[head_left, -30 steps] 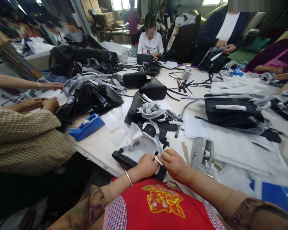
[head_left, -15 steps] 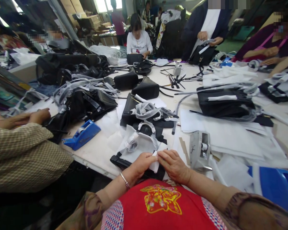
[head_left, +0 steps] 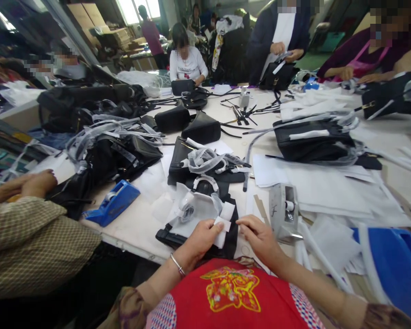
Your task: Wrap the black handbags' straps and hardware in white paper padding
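A black bag (head_left: 231, 205) lies at the table's front edge, its white padding sheet (head_left: 201, 211) and a coil of clear-wrapped strap (head_left: 187, 209) on top. My left hand (head_left: 202, 236) rests over its near side, thumb pressed on a folded white paper strip (head_left: 222, 225) against the bag. Just right of the strip is my right hand (head_left: 258, 240), apart from it, with thumb and fingertips drawn together. Whatever may be between those fingertips is too small to make out.
A grey tape dispenser (head_left: 283, 212) stands to the right, near stacked white sheets (head_left: 329, 194). Left of the bag is a blue tape dispenser (head_left: 114, 201). More black bags (head_left: 315, 141) lie around the table. A co-worker's checked sleeve (head_left: 30, 233) is close on my left.
My right hand has come off the white strip and moved slightly right. My left hand keeps its hold. At the far right, a co-worker's black bag has been lifted.
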`<action>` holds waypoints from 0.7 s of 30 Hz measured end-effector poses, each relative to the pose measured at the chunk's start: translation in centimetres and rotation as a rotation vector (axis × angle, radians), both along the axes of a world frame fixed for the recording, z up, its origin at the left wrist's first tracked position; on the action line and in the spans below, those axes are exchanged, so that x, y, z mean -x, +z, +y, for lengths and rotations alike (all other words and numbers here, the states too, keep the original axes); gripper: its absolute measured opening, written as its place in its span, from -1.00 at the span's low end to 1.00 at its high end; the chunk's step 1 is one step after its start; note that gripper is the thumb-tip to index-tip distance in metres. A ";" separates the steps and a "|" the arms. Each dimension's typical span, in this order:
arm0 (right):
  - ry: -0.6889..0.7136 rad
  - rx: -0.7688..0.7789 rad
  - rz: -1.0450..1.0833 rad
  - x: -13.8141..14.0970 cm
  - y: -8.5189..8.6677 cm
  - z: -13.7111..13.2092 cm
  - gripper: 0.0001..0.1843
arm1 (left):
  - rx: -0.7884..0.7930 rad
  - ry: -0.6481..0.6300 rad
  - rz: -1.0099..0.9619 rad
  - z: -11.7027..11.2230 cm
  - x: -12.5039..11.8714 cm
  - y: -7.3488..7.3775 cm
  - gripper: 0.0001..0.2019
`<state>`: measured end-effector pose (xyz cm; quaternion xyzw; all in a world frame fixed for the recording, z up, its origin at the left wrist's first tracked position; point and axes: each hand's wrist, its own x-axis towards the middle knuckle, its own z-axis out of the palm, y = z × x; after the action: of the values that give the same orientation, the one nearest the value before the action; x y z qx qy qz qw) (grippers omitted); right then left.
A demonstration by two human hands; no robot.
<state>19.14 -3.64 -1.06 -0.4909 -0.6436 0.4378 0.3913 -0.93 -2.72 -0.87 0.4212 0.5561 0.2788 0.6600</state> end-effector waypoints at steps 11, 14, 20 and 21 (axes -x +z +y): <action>0.044 0.717 0.456 3.3 0.3 1.7 -0.53 | -0.070 -0.140 -0.051 -0.2 1.1 -0.1 -0.52; 0.092 0.678 0.414 2.8 0.3 1.7 -0.57 | -0.104 -0.157 -0.013 -0.3 1.1 0.0 -0.54; 0.088 0.677 0.503 3.2 0.3 1.7 -0.54 | -0.133 -0.142 0.082 -0.3 1.1 -0.5 -0.57; 0.061 0.682 0.515 3.4 0.2 1.7 -0.53 | -0.129 -0.146 0.086 -0.3 1.1 -0.5 -0.57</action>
<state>15.79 -1.92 -0.85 -0.4476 -0.3573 0.7453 0.3413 -1.99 -2.97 -1.40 0.5140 0.5325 0.2469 0.6255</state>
